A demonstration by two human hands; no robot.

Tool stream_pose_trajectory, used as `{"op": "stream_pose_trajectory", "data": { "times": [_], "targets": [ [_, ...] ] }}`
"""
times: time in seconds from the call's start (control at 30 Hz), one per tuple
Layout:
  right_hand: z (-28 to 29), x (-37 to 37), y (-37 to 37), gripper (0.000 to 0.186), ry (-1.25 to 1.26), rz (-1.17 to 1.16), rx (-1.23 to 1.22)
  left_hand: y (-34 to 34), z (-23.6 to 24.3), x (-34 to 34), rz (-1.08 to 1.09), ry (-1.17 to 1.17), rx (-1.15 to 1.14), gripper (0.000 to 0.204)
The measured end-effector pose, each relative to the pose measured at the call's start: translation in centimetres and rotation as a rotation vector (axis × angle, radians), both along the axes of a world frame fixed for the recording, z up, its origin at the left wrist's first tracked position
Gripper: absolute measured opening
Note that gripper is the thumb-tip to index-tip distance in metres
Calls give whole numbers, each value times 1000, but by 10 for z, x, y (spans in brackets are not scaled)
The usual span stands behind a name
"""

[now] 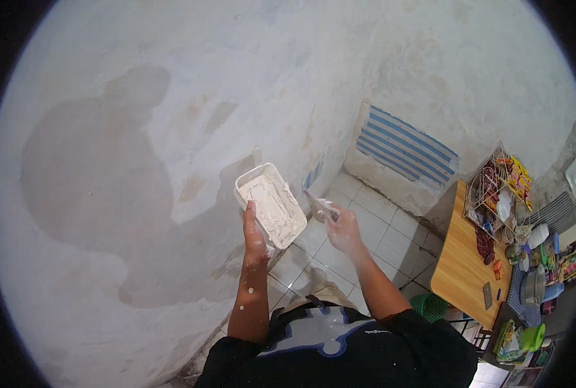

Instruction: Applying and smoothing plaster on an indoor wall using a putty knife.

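Observation:
My left hand (pixel 255 236) grips a white rectangular tub (pixel 292 239) by its near left side, thumb over the rim. Pale, creamy putty (pixel 273 205) lies in the tub, uneven and smeared up to the edges. To the right of it, my right hand (pixel 345 231) is closed around a putty knife (pixel 318 204), slightly blurred, its blade pointing toward the tub but apart from it. White smears mark both hands, and a few white spots dot my left forearm. On the left rises a plastered wall (pixel 197 84) with whitish coating and greyer patches.
A blue-and-white striped panel (pixel 404 145) sits low on the far wall. At right stands a wooden table (pixel 459 271) with a wire rack (pixel 488 187) of packets and a phone (pixel 488 295). A green basket (pixel 430 307) is on the tiled floor (pixel 391 249) beside it.

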State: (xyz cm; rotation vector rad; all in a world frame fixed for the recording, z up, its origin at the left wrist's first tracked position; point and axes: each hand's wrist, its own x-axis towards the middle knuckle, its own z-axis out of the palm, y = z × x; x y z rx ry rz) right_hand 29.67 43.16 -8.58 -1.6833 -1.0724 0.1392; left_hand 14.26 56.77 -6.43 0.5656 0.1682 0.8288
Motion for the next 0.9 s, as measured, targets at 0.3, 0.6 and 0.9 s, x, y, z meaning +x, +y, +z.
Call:
{"op": "stream_pose_trajectory", "data": {
  "times": [0.3,0.6,0.9],
  "targets": [
    [22,9,-13,21,1095,44,328,8,-28,-3,229,112,330,66],
    [18,-11,-5,19,1143,228,484,-4,-34,9,252,113,475,69],
    [30,-18,9,12,1053,41,698,-42,-29,8,172,251,551,93]
  ]
}}
